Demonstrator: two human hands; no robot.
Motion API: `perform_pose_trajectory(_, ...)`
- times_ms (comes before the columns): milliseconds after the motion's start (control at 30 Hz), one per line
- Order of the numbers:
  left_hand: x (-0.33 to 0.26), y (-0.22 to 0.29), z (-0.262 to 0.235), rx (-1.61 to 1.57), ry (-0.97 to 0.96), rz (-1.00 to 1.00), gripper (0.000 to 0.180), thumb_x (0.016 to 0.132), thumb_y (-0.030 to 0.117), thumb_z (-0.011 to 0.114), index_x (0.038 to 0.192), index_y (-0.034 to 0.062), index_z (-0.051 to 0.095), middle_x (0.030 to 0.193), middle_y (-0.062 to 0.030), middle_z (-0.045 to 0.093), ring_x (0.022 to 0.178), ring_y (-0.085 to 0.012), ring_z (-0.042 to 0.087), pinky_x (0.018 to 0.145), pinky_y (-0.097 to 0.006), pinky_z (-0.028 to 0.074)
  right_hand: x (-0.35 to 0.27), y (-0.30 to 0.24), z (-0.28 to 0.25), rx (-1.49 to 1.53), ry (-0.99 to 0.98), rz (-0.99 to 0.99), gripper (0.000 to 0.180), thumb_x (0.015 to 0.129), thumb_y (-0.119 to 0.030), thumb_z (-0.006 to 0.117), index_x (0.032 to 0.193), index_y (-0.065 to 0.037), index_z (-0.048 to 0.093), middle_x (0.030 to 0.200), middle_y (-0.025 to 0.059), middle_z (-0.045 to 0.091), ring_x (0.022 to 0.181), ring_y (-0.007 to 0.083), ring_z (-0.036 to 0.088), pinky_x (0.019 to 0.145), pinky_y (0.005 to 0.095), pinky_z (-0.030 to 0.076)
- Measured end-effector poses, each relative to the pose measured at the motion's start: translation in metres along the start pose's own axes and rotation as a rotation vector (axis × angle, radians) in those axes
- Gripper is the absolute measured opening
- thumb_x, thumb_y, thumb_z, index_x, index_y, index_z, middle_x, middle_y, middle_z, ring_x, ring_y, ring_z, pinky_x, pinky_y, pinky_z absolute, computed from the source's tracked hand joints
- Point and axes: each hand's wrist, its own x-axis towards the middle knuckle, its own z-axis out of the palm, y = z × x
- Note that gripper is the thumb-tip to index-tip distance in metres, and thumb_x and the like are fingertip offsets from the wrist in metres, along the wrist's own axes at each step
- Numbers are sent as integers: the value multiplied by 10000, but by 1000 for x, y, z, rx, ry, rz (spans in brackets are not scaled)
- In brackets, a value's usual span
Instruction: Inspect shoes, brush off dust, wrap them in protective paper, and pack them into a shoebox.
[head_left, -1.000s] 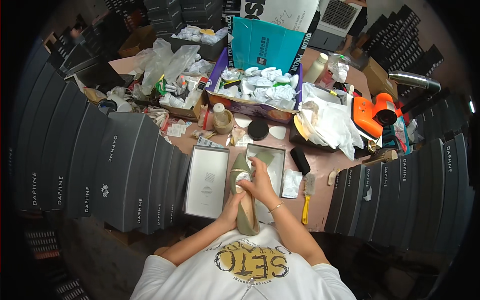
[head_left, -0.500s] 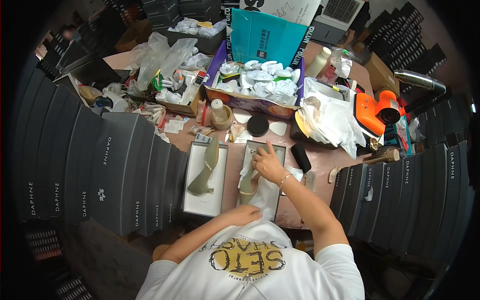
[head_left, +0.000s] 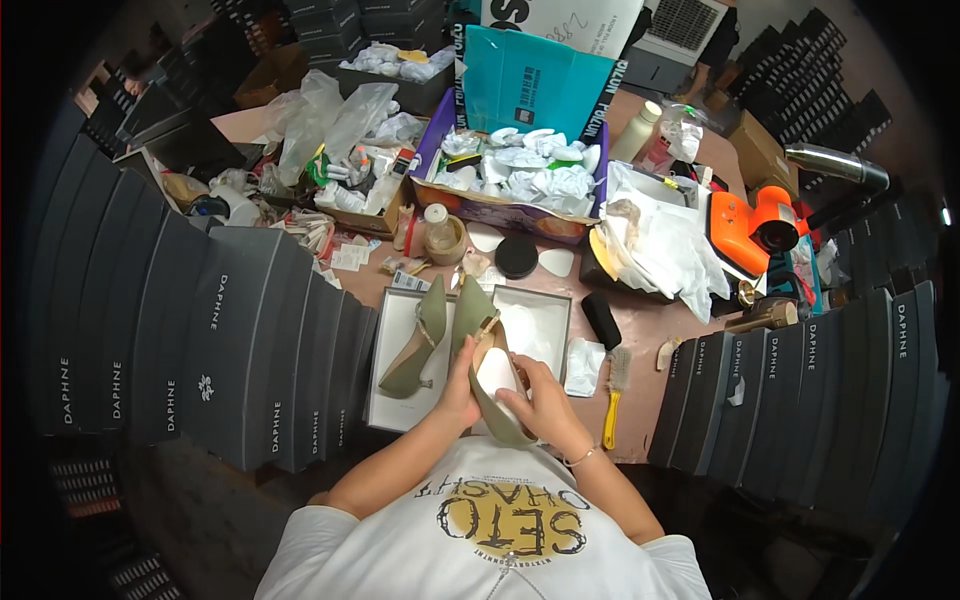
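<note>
Both my hands hold an olive-green pointed-toe shoe (head_left: 473,311), with its toe pointing away from me and its pale insole facing up. My left hand (head_left: 459,388) grips the left side of the shoe. On the right side, my right hand (head_left: 546,402) is closed round it, its thumb reaching over the opening. A matching heeled shoe (head_left: 428,325) lies on its side in a shallow white-lined box (head_left: 393,408) to the left. Behind the held shoe is another white-lined box part (head_left: 540,318), partly hidden by the shoe and my hands.
Stacks of dark shoeboxes (head_left: 245,330) (head_left: 815,380) wall both sides. A yellow-handled brush (head_left: 613,400), a black oblong object (head_left: 601,320) and folded white paper (head_left: 583,366) lie at right. Farther back stand a purple carton (head_left: 520,208) of crumpled paper and an orange device (head_left: 745,232).
The shoe has come up out of the right-hand box, nearer my body. My right hand has drawn back toward me, and my left hand has moved forward onto the shoe.
</note>
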Motion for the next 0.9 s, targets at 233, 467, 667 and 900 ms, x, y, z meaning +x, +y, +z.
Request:
perform_pose_trajectory(233, -26, -1, 3, 193, -46, -109, 712, 875, 630, 454, 1335, 91, 387, 1223, -109, 510, 1118, -226, 538, 933, -408, 470, -7, -23, -20, -41, -174, 4, 654, 720, -246, 765, 1271, -26, 490, 992, 184, 552, 805, 324, 601, 731, 366, 488)
perform_pose_trajectory(467, -26, -20, 1, 277, -87, -207, 752, 862, 684, 387, 1325, 92, 400, 1121, -138, 567, 973, -280, 611, 850, -409, 515, 16, 2, -13, -101, 198, -63, 155, 806, -133, 658, 880, -19, 585, 757, 146, 562, 692, 307, 584, 613, 372, 459)
perform_pose_trajectory(667, -29, -18, 0, 66, -90, -194, 832, 839, 750, 291, 1331, 91, 416, 1103, -165, 570, 948, -309, 614, 839, -433, 516, 24, 22, -19, 315, 254, 59, 121, 905, -116, 569, 874, -26, 495, 829, 66, 561, 689, 147, 557, 609, 282, 484)
perform_pose_trajectory(900, -27, -18, 10, 86, -17, -60, 739, 894, 684, 290, 1356, 114, 376, 1211, -105, 518, 1102, -231, 535, 935, -404, 459, 20, -11, -36, -277, 311, -140, 185, 859, -115, 609, 1005, -34, 532, 696, 152, 605, 631, 254, 635, 563, 362, 487)
